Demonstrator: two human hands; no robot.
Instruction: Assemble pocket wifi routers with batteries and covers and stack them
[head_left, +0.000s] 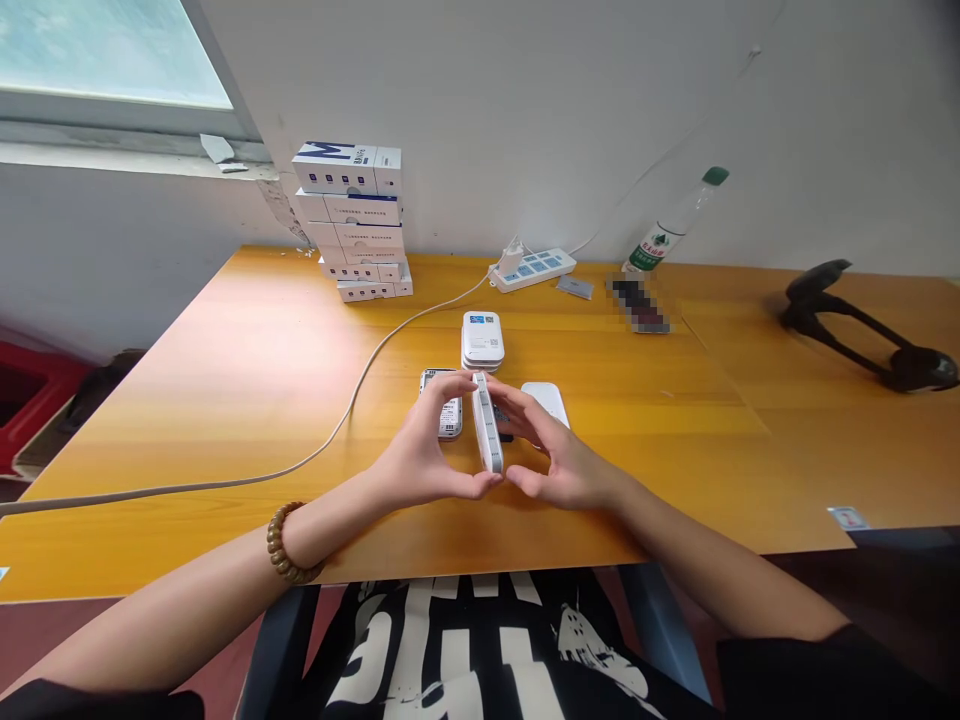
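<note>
My left hand [426, 448] and my right hand [559, 458] hold a slim white plastic device [487, 425] upright on its narrow edge between them, gripping it with fingers and thumbs. Its edge shows a row of small grey markings. Just behind my left fingers lies a white device [450, 415] with a printed face, partly hidden. A rounded white device [547, 400] lies beyond my right fingers. A small stack of white devices with QR labels [482, 340] stands just beyond the held device. A wooden bead bracelet [285, 542] circles my left wrist.
A stack of white boxes with blue lettering [352, 215] stands at the back of the orange wooden table [225, 400]. Also there are a power strip [532, 270], a plastic water bottle [675, 222], a pixelated object [639, 305], a black stand [862, 325] and a pale cable [300, 465].
</note>
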